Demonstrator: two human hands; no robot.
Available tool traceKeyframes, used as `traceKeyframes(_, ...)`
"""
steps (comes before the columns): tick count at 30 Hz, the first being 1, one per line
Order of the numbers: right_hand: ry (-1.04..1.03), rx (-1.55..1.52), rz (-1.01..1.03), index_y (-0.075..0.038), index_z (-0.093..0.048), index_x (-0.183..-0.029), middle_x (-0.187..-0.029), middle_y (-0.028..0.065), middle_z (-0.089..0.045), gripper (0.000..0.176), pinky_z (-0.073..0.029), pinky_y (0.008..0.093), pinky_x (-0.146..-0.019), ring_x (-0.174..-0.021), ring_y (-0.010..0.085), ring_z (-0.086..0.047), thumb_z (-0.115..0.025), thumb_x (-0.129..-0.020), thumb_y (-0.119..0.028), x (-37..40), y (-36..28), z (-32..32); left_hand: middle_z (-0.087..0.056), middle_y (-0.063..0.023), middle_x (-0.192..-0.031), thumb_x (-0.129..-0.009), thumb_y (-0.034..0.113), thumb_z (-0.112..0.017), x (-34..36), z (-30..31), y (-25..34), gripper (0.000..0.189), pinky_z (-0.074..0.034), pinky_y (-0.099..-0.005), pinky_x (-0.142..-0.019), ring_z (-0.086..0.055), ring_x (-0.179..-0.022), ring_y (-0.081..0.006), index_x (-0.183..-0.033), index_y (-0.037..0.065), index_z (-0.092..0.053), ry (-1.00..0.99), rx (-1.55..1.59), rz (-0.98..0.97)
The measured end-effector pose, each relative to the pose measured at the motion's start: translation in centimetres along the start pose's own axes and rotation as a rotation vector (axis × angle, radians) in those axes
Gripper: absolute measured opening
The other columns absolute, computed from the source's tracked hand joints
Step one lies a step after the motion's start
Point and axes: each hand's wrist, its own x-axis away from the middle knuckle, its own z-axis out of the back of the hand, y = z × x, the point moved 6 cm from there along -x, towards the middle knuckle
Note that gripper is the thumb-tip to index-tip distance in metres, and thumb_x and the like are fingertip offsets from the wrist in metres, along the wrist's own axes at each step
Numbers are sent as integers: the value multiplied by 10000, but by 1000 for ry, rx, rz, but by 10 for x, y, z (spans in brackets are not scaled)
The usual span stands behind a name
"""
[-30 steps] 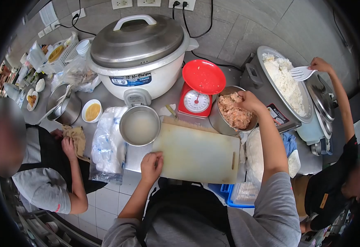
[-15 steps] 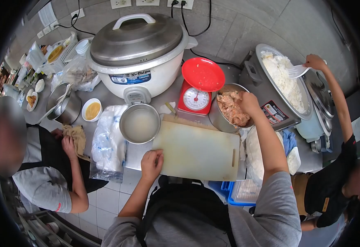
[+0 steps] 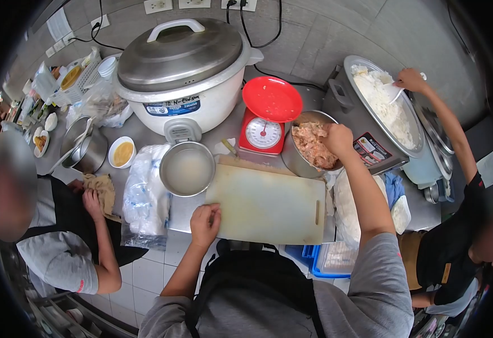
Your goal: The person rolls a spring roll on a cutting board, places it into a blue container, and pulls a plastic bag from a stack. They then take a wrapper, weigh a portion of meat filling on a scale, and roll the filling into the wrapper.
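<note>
My left hand (image 3: 205, 224) rests at the left edge of the pale cutting board (image 3: 266, 203), its fingers curled; whether anything is inside them is hidden. My right hand (image 3: 338, 139) reaches into the metal pot (image 3: 295, 159) and touches the minced meat (image 3: 315, 147), with its fingertips partly hidden by the meat. Left of the pot is a scale (image 3: 262, 134) with a red pan (image 3: 272, 99) on top. A metal bowl of cloudy liquid (image 3: 187, 169) stands at the board's upper left corner.
A large rice cooker (image 3: 184, 73) stands behind the bowl. Plastic bags (image 3: 147, 194) lie left of the board. On the left, a co-worker's hand (image 3: 92, 203) rests on a cloth (image 3: 104, 188). At the right, another person's hand (image 3: 412, 79) holds a white scoop in rice (image 3: 379, 96).
The view has shifted slightly, so most things appear a little further left. The co-worker's scoop at the right has moved deeper into the rice. My right hand remains at the meat.
</note>
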Motion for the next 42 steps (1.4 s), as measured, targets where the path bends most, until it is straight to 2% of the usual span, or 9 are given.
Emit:
traceKeyframes(6,-29,-245,49,-25,-697,-1004,-936,206,-675,614,-499,405,-846,-943,336,-647,-881,-524,-360,-6,15,3,-613,-82,-760,-778,40,-668,0,0,0,110,-464,-363,-622,-579,-676,-247,-881,53,-631,3,-1,-7)
traceKeyframes(13,-475,-448,-51,32,-519,-1282,-1189,238,-607,970,-443,341,-975,-1127,331,-583,-895,-454,-306,11,25,-27,-621,-83,-773,-778,36,-663,0,-1,-1,111,-470,-357,-631,-585,-677,-247,-883,51,-632,12,31,23)
traceKeyframes(20,-237,-67,30,-130,-571,-1180,-1176,222,-605,646,-499,423,-879,-1033,357,-617,-801,-583,-219,21,-11,-47,-618,-84,-770,-773,31,-667,2,-3,-6,128,-473,-362,-636,-589,-686,-252,-895,54,-637,17,-4,-4)
traceKeyframes(23,-199,-101,63,-145,-602,-1158,-1065,198,-650,637,-507,447,-847,-971,366,-629,-798,-553,-165,20,-9,-42,-617,-84,-772,-771,33,-669,3,-3,-7,134,-472,-364,-636,-587,-688,-254,-899,55,-636,18,3,6)
traceKeyframes(29,-137,-257,-24,-131,-628,-1148,-960,177,-682,642,-521,402,-838,-913,354,-651,-779,-526,-69,-6,22,-34,-614,-84,-775,-771,35,-670,3,-2,-7,132,-468,-365,-632,-580,-684,-255,-896,55,-633,21,13,14)
traceKeyframes(33,-188,-574,-48,-84,-622,-1204,-983,127,-691,629,-554,350,-692,-907,226,-662,-752,-597,16,-17,43,-23,-616,-86,-777,-769,31,-669,2,-2,-8,131,-469,-364,-631,-583,-687,-255,-892,53,-629,16,17,15)
traceKeyframes(36,-399,-813,-243,-68,-636,-1179,-1100,171,-670,637,-509,344,-871,-990,284,-658,-817,-569,-48,-7,32,-2,-617,-89,-780,-769,29,-667,3,-2,-5,130,-469,-364,-630,-584,-688,-255,-891,52,-627,18,15,14)
traceKeyframes(39,-309,-510,-56,-51,-633,-1173,-1097,197,-660,589,-506,367,-875,-991,312,-653,-795,-607,-39,-15,32,-14,-615,-88,-777,-769,27,-666,2,-2,-2,129,-467,-367,-630,-582,-687,-256,-890,53,-626,21,8,1)
traceKeyframes(42,-55,-311,92,-34,-646,-1121,-900,175,-694,456,-525,404,-745,-868,308,-676,-754,-680,-74,-13,26,-18,-610,-86,-770,-769,27,-666,1,-1,-2,128,-466,-369,-632,-580,-686,-256,-888,54,-626,26,12,1)
